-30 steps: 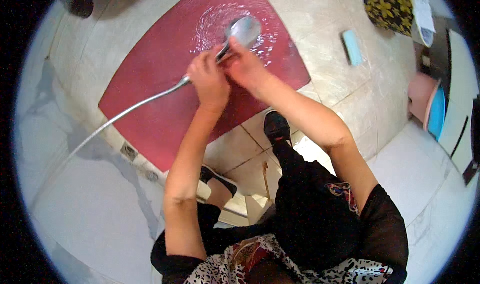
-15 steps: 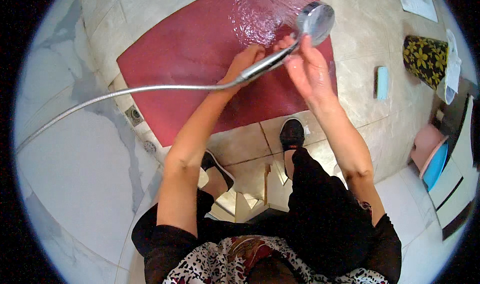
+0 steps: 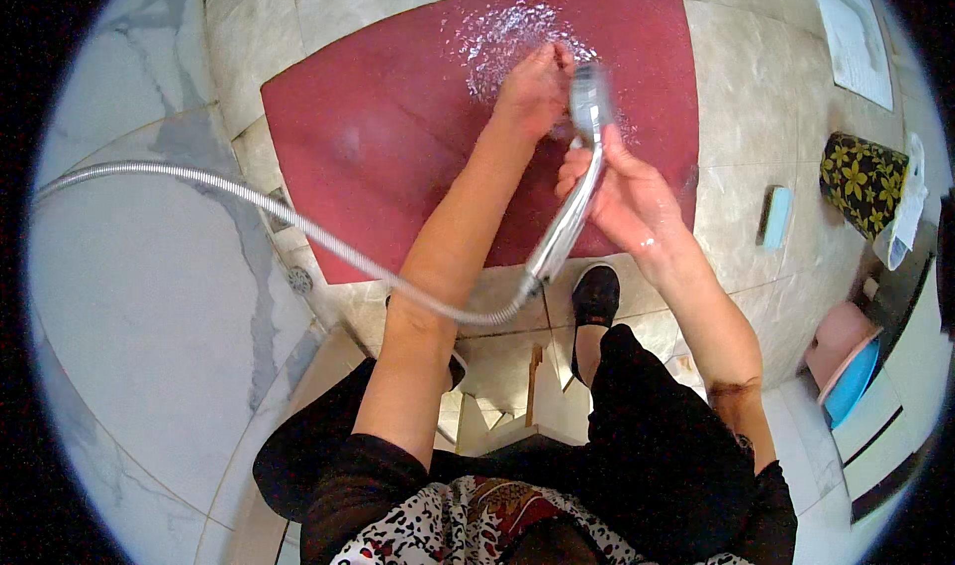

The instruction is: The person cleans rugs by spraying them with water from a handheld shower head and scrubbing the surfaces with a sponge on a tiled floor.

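My right hand (image 3: 637, 202) grips a chrome shower head (image 3: 589, 97) by its handle, near the neck. The handle slants down to the left, where a ribbed metal hose (image 3: 328, 239) joins it and runs to the left wall. Just left of the shower head, my left hand (image 3: 532, 93) is in the wet spray, its fingers curled and a little blurred. I see nothing held in it. Below both hands lies a dark red mat (image 3: 388, 157), with splashing water glistening on its far part.
A light blue block-shaped thing (image 3: 777, 217) lies on the tiles right of the mat. Beyond it stand a black bin with yellow flowers (image 3: 863, 182) and pink and blue basins (image 3: 849, 381). A white floor fixture (image 3: 854, 43) is at far right. A round drain (image 3: 298, 281) sits near the left wall.
The shower head has swung from pointing up-right to more upright and moved left. My left hand has come out from behind the handle to its left side. The hose now sags lower across my left forearm.
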`<state>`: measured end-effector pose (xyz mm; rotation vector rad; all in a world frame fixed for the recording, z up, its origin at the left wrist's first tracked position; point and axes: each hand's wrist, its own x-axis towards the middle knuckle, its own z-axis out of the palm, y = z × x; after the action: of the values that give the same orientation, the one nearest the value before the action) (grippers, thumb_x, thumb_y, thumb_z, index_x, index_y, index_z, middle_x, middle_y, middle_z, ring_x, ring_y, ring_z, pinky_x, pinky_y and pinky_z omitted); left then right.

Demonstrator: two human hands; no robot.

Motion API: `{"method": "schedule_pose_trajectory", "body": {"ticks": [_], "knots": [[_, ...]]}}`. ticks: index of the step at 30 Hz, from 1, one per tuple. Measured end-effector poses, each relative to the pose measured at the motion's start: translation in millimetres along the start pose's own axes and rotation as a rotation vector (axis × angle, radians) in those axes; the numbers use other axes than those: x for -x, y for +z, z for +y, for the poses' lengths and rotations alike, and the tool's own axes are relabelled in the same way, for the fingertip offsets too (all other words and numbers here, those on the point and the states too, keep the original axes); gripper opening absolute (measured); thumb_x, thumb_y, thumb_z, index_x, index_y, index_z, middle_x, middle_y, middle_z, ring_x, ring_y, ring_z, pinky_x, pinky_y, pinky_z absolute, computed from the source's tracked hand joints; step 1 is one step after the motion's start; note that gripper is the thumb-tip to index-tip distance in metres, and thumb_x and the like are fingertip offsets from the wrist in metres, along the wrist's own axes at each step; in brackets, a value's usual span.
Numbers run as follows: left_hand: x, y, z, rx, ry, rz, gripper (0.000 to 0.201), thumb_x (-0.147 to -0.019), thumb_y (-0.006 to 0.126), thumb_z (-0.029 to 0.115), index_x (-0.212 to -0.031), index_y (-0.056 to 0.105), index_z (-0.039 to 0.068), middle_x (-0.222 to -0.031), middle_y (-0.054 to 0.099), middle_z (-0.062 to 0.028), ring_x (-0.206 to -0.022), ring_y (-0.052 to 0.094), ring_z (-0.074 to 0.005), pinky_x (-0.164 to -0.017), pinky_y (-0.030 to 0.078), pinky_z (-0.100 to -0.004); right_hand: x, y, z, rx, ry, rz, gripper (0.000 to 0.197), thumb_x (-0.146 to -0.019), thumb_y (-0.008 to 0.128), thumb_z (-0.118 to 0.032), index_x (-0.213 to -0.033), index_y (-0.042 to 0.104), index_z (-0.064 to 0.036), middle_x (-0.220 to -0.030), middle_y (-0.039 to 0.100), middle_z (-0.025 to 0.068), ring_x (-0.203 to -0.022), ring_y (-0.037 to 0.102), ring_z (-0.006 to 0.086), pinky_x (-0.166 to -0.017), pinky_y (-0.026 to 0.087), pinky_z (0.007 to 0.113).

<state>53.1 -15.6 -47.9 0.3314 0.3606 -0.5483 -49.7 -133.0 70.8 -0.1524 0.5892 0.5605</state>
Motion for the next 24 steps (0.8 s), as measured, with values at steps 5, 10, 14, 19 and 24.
{"method": "schedule_pose_trajectory", "body": {"ticks": [5, 10, 14, 19, 24], "knots": [[11, -3, 8, -0.219, -0.051, 0.206, 0.021, -0.090, 0.051, 0.030, -0.087, 0.054, 0.010, -0.071, 0.054, -0.0018, -0.062, 0.054, -0.0162, -0.056, 0.048, -0.0324, -15, 18, 16, 0.205, 0.024, 0.096, 0.030, -0.093, 0.048, -0.029, -0.103, 0.043, -0.0019, -0.080, 0.045, 0.0055, -0.075, 0.047, 0.0170, -0.074, 0.045, 0.034], [18, -41, 19, -0.340, 0.112, -0.035, 0.031, -0.089, 0.052, 0.033, -0.109, 0.053, 0.010, -0.096, 0.057, -0.0045, -0.087, 0.056, -0.0179, -0.079, 0.048, -0.0298, -51, 22, 16, 0.218, 0.113, -0.070, 0.031, -0.094, 0.045, -0.029, -0.103, 0.045, 0.0011, -0.083, 0.051, 0.0081, -0.077, 0.052, 0.0190, -0.073, 0.047, 0.035], [29, -91, 32, -1.566, 0.694, -0.200, 0.030, -0.087, 0.049, 0.031, -0.105, 0.055, 0.008, -0.103, 0.057, -0.0046, -0.099, 0.054, -0.0247, -0.088, 0.041, -0.0475, -75, 40, 5, 0.290, -0.003, -0.151, 0.033, -0.095, 0.042, -0.028, -0.105, 0.047, 0.0029, -0.091, 0.058, 0.0146, -0.084, 0.057, 0.0245, -0.079, 0.048, 0.036], [75, -93, 66, -2.762, 0.514, -0.074, 0.058, -0.086, 0.048, 0.043, -0.138, 0.030, 0.027, -0.146, 0.023, -0.0006, -0.135, 0.019, -0.0248, -0.106, 0.016, -0.0532, -45, -14, -41, 0.203, -0.315, 0.048, 0.029, -0.093, 0.046, -0.027, -0.102, 0.047, -0.0003, -0.092, 0.054, 0.0123, -0.087, 0.055, 0.0253, -0.084, 0.045, 0.040], [135, -142, 159, -2.758, 0.513, 0.986, 0.055, -0.091, 0.038, 0.041, -0.140, 0.026, 0.020, -0.146, 0.021, -0.0104, -0.135, 0.016, -0.0297, -0.104, 0.019, -0.0540, 3, -56, -62, 0.166, -0.448, 0.113, 0.031, -0.093, 0.044, -0.029, -0.103, 0.047, 0.0007, -0.088, 0.056, 0.0134, -0.085, 0.055, 0.0258, -0.084, 0.044, 0.040]]}}
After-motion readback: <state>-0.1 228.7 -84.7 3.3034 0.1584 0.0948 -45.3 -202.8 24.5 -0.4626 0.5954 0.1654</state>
